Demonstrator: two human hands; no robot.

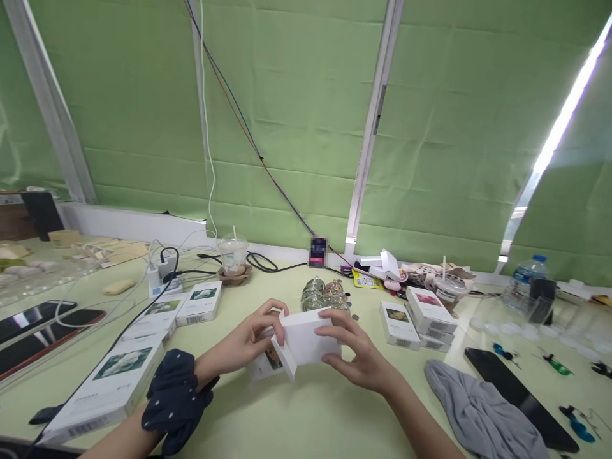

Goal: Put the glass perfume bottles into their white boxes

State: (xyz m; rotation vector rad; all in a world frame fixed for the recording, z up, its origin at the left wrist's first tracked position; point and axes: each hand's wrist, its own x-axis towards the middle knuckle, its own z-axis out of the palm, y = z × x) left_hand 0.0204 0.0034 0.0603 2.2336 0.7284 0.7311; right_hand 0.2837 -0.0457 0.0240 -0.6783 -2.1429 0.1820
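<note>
Box [310, 341]: sat between left hand [253, 335] and right hand [352, 350], pinched by both, pointed sideways, with flap [286, 360] nearer left.

Open near tabletop [296, 421], cloth [478, 408] blocking right, shiny objects [313, 294] probably obstructing behind box [306, 338].

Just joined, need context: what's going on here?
A person has a white box in both hands over the table. The left hand is at the end where a flap sticks out; the right hand holds the other end. Printed boxes lie to both sides.
</note>
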